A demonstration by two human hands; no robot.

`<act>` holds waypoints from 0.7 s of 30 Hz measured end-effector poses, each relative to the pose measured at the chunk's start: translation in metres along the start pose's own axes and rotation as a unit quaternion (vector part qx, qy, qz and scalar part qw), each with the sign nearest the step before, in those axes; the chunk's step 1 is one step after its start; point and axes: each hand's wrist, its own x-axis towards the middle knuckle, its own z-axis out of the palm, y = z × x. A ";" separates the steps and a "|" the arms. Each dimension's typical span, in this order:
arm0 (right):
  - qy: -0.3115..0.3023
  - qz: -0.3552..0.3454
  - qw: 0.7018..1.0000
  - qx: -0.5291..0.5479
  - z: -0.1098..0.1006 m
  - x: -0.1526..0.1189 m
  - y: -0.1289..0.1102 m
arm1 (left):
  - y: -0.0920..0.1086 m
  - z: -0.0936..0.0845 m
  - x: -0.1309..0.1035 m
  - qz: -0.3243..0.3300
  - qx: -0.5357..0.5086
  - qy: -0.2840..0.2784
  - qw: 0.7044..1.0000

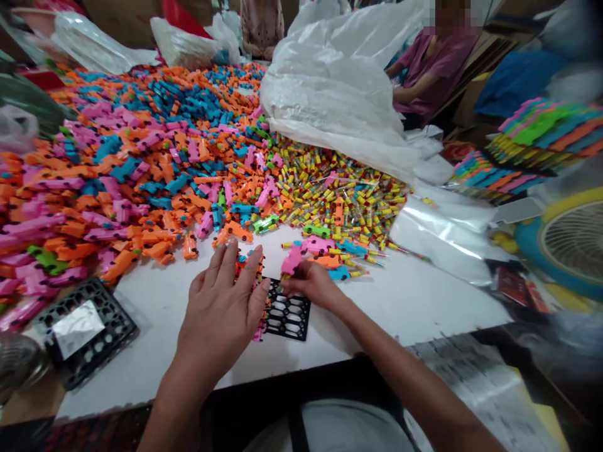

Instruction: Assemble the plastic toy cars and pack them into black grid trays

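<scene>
A black plastic grid tray (298, 328) lies on the white tabletop in front of me. Small toy cars fill part of its left side, mostly covered by my left hand (223, 295). That hand is palm down with its fingers spread over the cars. My right hand (313, 284) pinches a pink toy car (291, 258) just above the tray's upper edge. Beside that hand lies a small group of cars, among them an orange toy car (326, 260) and a blue toy car (339, 274), with yellow-ended sticks near them.
A large heap of toy cars (155, 163) covers the table's left and back. Yellow-ended sticks (346, 188) are piled beside it under plastic sheeting (339, 94). Another black tray (89, 361) lies at left. Filled trays (556, 129) and a fan (575, 242) stand right. Two people sit beyond.
</scene>
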 end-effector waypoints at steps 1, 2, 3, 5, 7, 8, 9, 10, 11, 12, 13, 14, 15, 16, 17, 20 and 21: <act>-0.020 0.014 0.998 0.053 0.010 -0.002 0.007 | 0.000 0.000 0.000 0.001 0.000 0.001 1.000; -0.030 0.016 0.996 0.077 0.017 -0.004 0.012 | 0.000 0.000 0.000 0.001 0.001 0.002 1.000; -0.030 0.007 0.997 0.077 0.021 -0.006 0.015 | -0.001 0.001 0.000 0.002 0.002 0.003 1.000; -0.031 -0.038 0.999 0.022 0.021 -0.008 0.016 | -0.001 0.001 0.000 0.004 0.004 0.004 1.000; -0.055 -0.114 0.988 -0.087 0.016 -0.007 0.011 | -0.002 0.003 0.000 0.008 0.003 0.004 1.000; -0.071 -0.155 0.974 -0.148 0.013 -0.006 0.009 | -0.002 0.003 0.001 0.010 0.003 0.005 1.000; -0.089 -0.191 0.956 -0.202 0.012 -0.004 0.006 | -0.002 0.004 0.001 0.012 0.003 0.007 1.000; -0.107 -0.219 0.938 -0.246 0.011 -0.001 0.004 | -0.003 0.004 0.001 0.014 0.003 0.010 1.000; -0.121 -0.238 0.923 -0.276 0.011 0.001 0.002 | -0.003 0.005 0.002 0.017 0.004 0.013 1.000; -0.133 -0.249 0.914 -0.292 0.012 0.003 0.001 | -0.003 0.005 0.002 0.018 0.007 0.017 1.000; -0.145 -0.255 0.908 -0.300 0.012 0.003 0.000 | -0.003 0.005 0.003 0.018 0.010 0.018 1.000; -0.156 -0.258 0.904 -0.304 0.011 0.002 -0.001 | -0.003 0.005 0.003 0.017 0.013 0.018 1.000; -0.153 -0.258 0.903 -0.309 0.008 0.000 -0.003 | -0.003 0.005 0.003 0.015 0.015 0.016 1.000; -0.132 -0.255 0.904 -0.317 0.002 -0.003 -0.004 | -0.002 0.005 0.003 0.012 0.017 0.015 1.000; -0.087 -0.247 0.905 -0.334 -0.006 -0.008 -0.007 | -0.002 0.005 0.003 0.010 0.018 0.013 1.000; 0.142 -0.161 0.866 -0.452 -0.045 -0.020 -0.017 | -0.001 0.004 0.003 0.010 0.015 0.011 1.000; 0.196 -0.113 0.831 -0.509 -0.059 -0.021 -0.020 | 0.000 0.003 0.004 0.010 0.013 0.009 1.000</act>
